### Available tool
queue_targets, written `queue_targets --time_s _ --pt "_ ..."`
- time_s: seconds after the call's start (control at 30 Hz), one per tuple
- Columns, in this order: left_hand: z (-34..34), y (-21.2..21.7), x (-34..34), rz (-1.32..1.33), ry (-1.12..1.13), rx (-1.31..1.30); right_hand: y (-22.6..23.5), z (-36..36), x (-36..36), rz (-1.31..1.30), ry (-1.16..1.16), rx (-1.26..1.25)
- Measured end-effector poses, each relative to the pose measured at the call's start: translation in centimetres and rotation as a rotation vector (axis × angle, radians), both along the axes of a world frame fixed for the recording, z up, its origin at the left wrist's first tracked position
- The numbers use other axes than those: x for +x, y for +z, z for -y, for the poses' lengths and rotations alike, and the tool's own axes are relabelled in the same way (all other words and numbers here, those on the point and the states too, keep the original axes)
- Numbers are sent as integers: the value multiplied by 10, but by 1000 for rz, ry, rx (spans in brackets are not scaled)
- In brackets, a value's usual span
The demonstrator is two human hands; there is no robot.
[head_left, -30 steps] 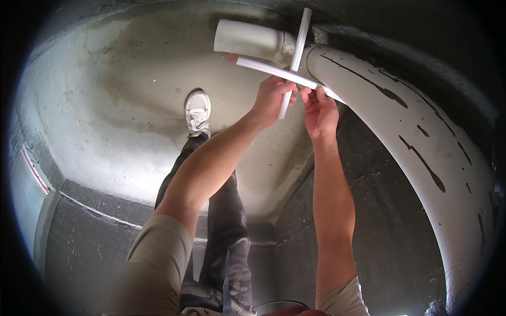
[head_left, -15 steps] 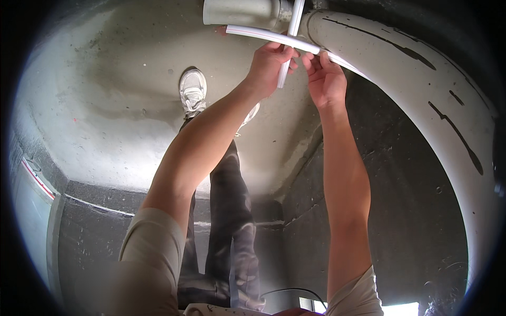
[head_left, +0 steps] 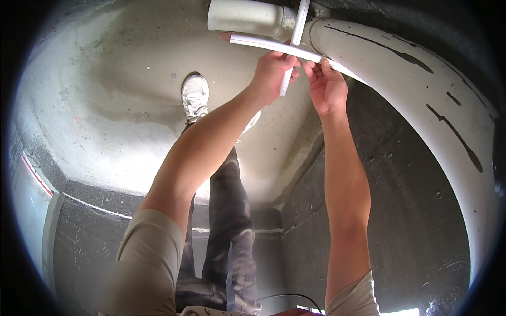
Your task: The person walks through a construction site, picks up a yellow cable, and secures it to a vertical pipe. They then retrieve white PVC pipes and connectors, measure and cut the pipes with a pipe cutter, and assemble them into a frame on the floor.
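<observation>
Two slim white plastic pipes cross each other at the top of the view. One pipe (head_left: 261,43) with a thin red line runs sideways; the other pipe (head_left: 301,21) stands nearly upright in the picture. Close to the crossing, my left hand (head_left: 271,76) is closed around the pipes, its fingers partly hidden behind them. My right hand (head_left: 329,89) has its fingertips pinched at the sideways pipe's right end. Past that spot a thinner white length (head_left: 348,72) continues toward the big curved pipe. How the two lengths meet is partly covered by my fingers.
A large white pipe (head_left: 421,84) with dark marks curves down the right side. Behind the crossing lies a short, wide off-white pipe stub (head_left: 245,16). My shoe (head_left: 195,95) rests on the concrete floor (head_left: 121,105). Dark wall (head_left: 400,184) fills the lower right.
The whole scene sits slightly lower in the picture, as the view has shifted. Both hands keep nearly the same grip on the pipes.
</observation>
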State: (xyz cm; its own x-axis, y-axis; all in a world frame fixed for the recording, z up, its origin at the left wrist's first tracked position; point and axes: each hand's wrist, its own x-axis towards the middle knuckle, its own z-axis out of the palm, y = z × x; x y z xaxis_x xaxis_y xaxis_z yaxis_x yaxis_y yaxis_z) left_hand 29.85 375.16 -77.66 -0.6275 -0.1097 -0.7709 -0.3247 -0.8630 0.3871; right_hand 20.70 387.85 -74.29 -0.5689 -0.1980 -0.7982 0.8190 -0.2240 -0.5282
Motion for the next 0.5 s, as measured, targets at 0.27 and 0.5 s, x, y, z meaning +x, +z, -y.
queue_targets --time_s 0.27,0.5 --pt "1 -6 -3 -30 5 15 -3 -4 0 -2 18 -23" --pt "-1 -17 -4 -43 9 17 -1 1 -2 -14 11 -11"
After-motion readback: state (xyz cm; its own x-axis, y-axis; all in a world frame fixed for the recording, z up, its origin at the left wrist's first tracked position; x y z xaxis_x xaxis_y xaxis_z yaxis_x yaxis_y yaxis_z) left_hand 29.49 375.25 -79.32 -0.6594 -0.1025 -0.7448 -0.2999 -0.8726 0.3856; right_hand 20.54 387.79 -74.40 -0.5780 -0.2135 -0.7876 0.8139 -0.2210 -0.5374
